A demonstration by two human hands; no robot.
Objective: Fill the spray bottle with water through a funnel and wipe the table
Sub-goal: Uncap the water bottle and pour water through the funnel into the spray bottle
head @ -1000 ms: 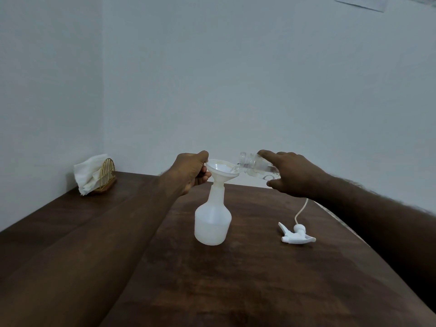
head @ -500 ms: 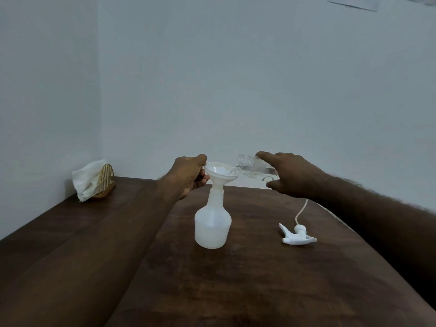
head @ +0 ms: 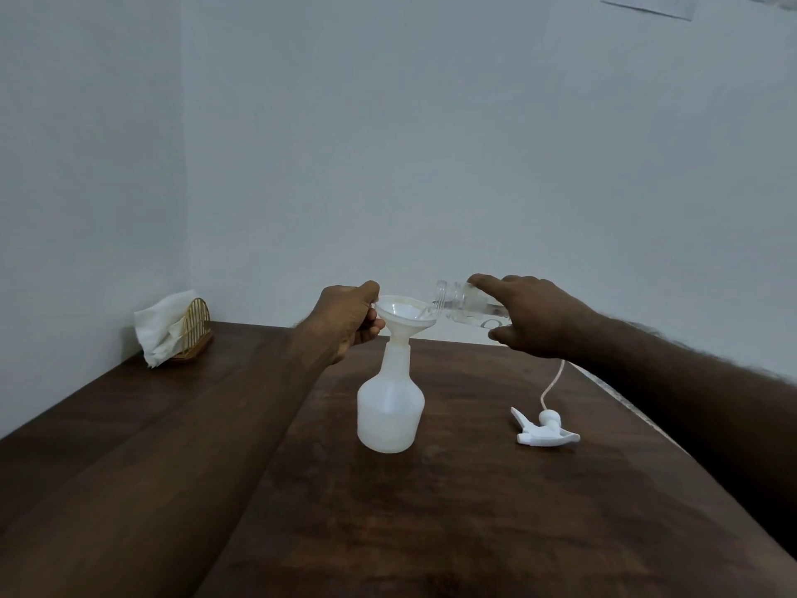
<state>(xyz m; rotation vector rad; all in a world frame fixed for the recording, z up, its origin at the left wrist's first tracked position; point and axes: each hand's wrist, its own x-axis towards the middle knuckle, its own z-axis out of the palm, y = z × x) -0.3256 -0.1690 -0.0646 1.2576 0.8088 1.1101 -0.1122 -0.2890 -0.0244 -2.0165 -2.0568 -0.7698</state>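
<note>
A: Where's the spray bottle (head: 390,410)?

B: Upright on the dark wooden table (head: 474,533), about the middle of it, cap off. A white funnel (head: 404,315) sits in its neck, stem down.

A: And the hands?

B: The left hand (head: 345,319) is closed on the funnel's rim from the 9 o'clock side, thumb on top and fingers curled beneath. The right hand (head: 532,315) grips a clear water bottle (head: 468,305), tipped almost flat, its open mouth over the funnel's 3 o'clock edge. A thin stream of water seems to run into the bowl (it's faint, hard to be sure).

A: How full is the spray bottle?

B: Its lower part looks denser than the top, but I can't tell the level.

A: Anything else on the table?

B: The white trigger head (head: 544,432) lies on its side at 3 o'clock from the bottle, well apart, its thin tube trailing toward the far edge. Far off at 10 o'clock, near the corner of the walls, a woven holder (head: 196,330) stands with white tissues (head: 159,332) in it
</note>
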